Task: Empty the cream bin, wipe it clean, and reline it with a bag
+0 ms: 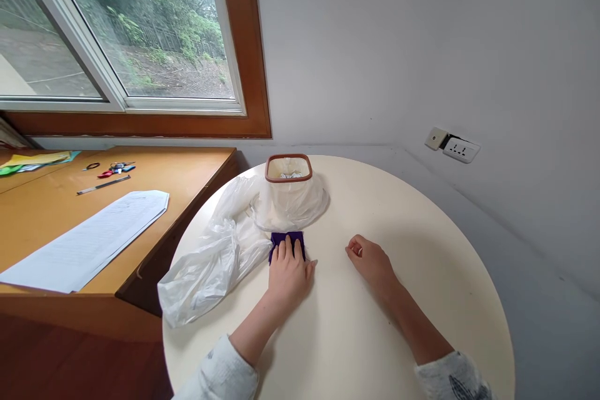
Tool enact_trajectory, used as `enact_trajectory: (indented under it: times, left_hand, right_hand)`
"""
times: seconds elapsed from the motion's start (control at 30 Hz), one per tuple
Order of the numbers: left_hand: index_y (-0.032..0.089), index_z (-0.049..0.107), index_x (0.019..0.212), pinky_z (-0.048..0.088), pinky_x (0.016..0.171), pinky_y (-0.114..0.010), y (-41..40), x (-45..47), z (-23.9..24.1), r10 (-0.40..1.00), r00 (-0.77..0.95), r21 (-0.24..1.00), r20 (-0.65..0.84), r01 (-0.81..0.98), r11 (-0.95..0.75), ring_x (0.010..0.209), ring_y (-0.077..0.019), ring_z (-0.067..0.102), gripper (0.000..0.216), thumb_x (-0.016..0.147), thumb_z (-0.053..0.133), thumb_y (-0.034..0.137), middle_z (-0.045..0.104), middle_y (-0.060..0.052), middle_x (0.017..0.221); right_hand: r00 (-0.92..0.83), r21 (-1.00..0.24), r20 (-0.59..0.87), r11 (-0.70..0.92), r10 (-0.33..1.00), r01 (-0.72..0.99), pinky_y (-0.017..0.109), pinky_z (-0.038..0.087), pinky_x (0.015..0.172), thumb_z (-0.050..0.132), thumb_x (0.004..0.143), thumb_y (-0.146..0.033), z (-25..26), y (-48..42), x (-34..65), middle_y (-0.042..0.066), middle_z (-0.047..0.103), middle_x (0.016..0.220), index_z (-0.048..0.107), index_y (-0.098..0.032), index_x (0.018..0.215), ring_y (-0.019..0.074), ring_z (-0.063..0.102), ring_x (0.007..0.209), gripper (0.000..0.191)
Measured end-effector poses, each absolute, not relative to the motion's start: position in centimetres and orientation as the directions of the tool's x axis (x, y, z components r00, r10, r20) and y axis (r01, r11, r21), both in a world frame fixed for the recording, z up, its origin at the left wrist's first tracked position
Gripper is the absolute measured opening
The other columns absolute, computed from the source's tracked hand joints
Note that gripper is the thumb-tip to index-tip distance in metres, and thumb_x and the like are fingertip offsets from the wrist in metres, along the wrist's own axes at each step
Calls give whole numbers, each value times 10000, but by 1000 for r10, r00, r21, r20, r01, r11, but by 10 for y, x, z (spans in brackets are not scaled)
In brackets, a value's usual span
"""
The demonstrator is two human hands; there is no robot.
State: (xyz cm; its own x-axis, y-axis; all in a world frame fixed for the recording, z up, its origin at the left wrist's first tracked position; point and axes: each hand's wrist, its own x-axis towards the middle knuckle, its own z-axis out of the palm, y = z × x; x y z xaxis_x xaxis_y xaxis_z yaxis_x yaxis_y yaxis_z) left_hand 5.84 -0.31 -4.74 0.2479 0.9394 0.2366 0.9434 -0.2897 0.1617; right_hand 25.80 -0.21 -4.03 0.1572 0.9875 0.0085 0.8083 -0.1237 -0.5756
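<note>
My left hand (289,272) lies flat, fingers stretched forward, on a dark purple cloth (287,240) on the round cream table (422,275). The cloth sits just in front of a small bin (289,169) with a brown rim, lined with a white plastic bag. My right hand (370,257) rests on the table to the right of the cloth, its fingers curled into a loose fist, and I see nothing in it.
A crumpled clear plastic bag (210,262) lies left of the cloth, reaching the table's edge. A wooden desk (56,212) on the left carries papers (94,237), a pen and small items. A wall socket (461,149) is at the right; a window is above the desk.
</note>
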Motion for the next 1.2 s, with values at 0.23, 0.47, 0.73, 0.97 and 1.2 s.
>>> enact_trajectory:
  times: [0.23, 0.47, 0.73, 0.97, 1.2]
  left_hand:
    - [50, 490, 1215, 356, 952, -486, -2, 56, -50, 929, 246, 82, 276, 957, -278, 1162, -362, 454, 501, 849, 441, 389, 482, -245, 1269]
    - [152, 441, 1225, 370, 969, -526, -5, 59, -45, 840, 373, 205, 395, 855, -476, 1216, -327, 404, 401, 849, 446, 293, 459, -172, 1288]
    - [197, 216, 1406, 277, 1069, -515, -31, 57, -33, 682, 680, 306, 269, 611, -730, 1349, -283, 235, 555, 904, 390, 355, 287, -130, 1457]
    - [187, 59, 1444, 192, 1100, -510, -51, 39, -32, 646, 758, 263, 88, 608, -749, 1381, -275, 117, 625, 923, 323, 410, 152, -113, 1502]
    - [201, 85, 1441, 170, 1094, -513, -55, 30, -38, 678, 728, 181, 104, 657, -732, 1374, -284, 154, 636, 913, 328, 459, 168, -104, 1498]
  right_hand:
    - [167, -630, 45, -102, 985, 770, 207, 293, 481, 471, 669, -202, -39, -5, 258, -51, 535, 601, 411, -213, 626, 99, 460, 533, 74]
    - [114, -672, 213, 61, 970, 738, 217, 296, 487, 478, 695, -227, -48, -9, 263, -60, 426, 546, 307, -215, 582, 97, 379, 509, 206]
    - [40, -580, 381, 205, 924, 788, 269, 377, 623, 491, 825, -306, -55, -38, 277, -34, 467, 601, 352, -209, 608, 124, 447, 595, 276]
    - [-238, -322, 381, 369, 893, 872, 372, 356, 914, 443, 883, -300, -57, -68, 277, 82, 595, 1125, 549, -198, 1079, 212, 504, 1094, 245]
    - [-433, -137, 127, 449, 892, 883, 482, 215, 1060, 368, 892, -472, -62, -80, 276, 40, 237, 1481, 144, -281, 1436, 261, 225, 1351, 618]
